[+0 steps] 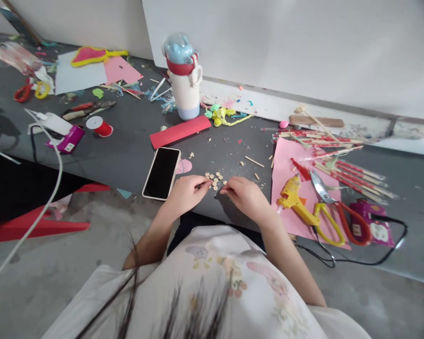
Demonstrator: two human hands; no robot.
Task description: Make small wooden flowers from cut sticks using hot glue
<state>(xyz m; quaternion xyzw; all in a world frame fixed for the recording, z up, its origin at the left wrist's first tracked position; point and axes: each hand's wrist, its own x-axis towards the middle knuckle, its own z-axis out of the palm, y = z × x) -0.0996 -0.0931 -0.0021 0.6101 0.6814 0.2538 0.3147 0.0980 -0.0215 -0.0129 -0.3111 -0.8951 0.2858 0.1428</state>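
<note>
A small pile of pale, flower-shaped wooden pieces (215,176) lies near the table's front edge, between my two hands. My left hand (188,192) rests at the left of the pile, its fingers curled and thumb and fingertips close together by the pieces. On the right side, my right hand (246,197) is also closed, with its fingertips pinched at the pile's edge. Whatever either pinch may hold is too small or hidden to make out. A phone (161,173) with a dark screen lies just left of my left hand, partly over a pink paper piece (184,165).
Behind the pile are a red strip (180,132) and a drink bottle (185,89). To the right, pink paper (281,165) bears a yellow glue gun (295,200) and scissors (327,200), near wrapped sticks (360,176). Red thread (101,127) stands left; a white cable (54,188) hangs there.
</note>
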